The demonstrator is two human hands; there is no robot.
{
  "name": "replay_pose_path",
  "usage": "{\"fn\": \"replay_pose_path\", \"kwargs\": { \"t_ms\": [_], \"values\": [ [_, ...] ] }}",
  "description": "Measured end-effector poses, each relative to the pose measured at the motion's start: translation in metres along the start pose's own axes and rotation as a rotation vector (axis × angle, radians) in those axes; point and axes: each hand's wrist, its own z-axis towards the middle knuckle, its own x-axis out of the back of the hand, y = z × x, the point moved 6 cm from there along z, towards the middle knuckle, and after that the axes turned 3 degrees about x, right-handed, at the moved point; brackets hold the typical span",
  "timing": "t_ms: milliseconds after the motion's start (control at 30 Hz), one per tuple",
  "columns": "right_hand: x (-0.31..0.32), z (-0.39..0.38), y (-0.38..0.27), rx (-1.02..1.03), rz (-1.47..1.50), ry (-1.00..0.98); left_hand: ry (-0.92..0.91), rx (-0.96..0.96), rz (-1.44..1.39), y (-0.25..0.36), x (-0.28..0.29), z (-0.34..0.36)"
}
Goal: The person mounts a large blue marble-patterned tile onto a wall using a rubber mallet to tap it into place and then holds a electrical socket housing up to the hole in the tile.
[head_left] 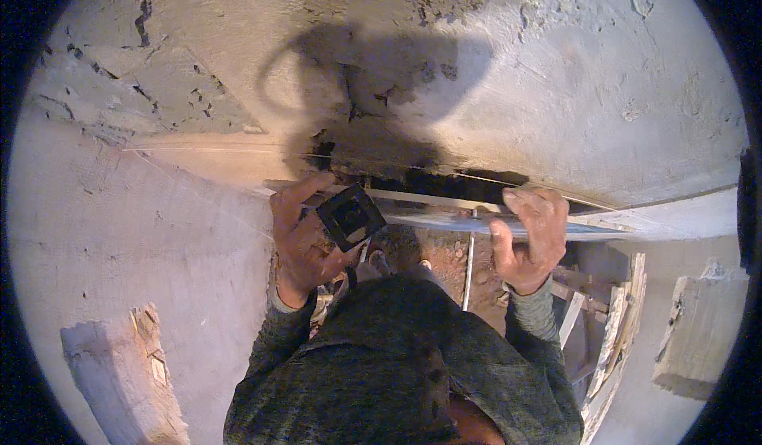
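Observation:
My left hand (298, 242) is closed around a black square-faced object (350, 217), with fingers above it and the thumb below. What the object is, I cannot make out. A long, pale, narrow bar (444, 218) with a bluish face runs crosswise along the wall, passing behind the black object. On its right part, my right hand (536, 235) curls round the bar, fingers over the upper edge and thumb beneath. Ahead is a rough plastered wall (556, 111), its wet-looking brown patches partly under a dark shadow.
A taut thin string (198, 150) crosses the wall near the bar. Rough boards (615, 342) lean at the lower right beside a grey slab-like piece (698, 334). Another broken-edged piece (119, 377) is at the lower left. Reddish rubble ground (444, 250) lies below.

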Motion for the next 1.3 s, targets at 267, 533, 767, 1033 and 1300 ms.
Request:
{"fn": "replay_pose_path", "kwargs": {
  "t_ms": [267,533,767,1033,1300],
  "values": [
    [0.003,-0.024,0.025,-0.011,0.012,-0.042,0.035,0.121,-0.1,0.011,0.008,0.0],
    [0.003,-0.031,0.021,0.052,0.016,-0.054,0.071,0.292,-0.109,0.019,0.025,-0.007],
    [0.006,-0.039,0.017,0.036,-0.029,-0.084,0.365,0.366,-0.053,0.01,0.07,-0.019],
    [0.009,-0.048,0.012,0.057,-0.077,-0.111,0.371,0.417,-0.29,-0.009,0.091,-0.019],
    [0.01,-0.055,0.014,0.067,-0.074,-0.043,0.266,0.622,-0.285,-0.02,0.087,-0.003]
  ]
}}
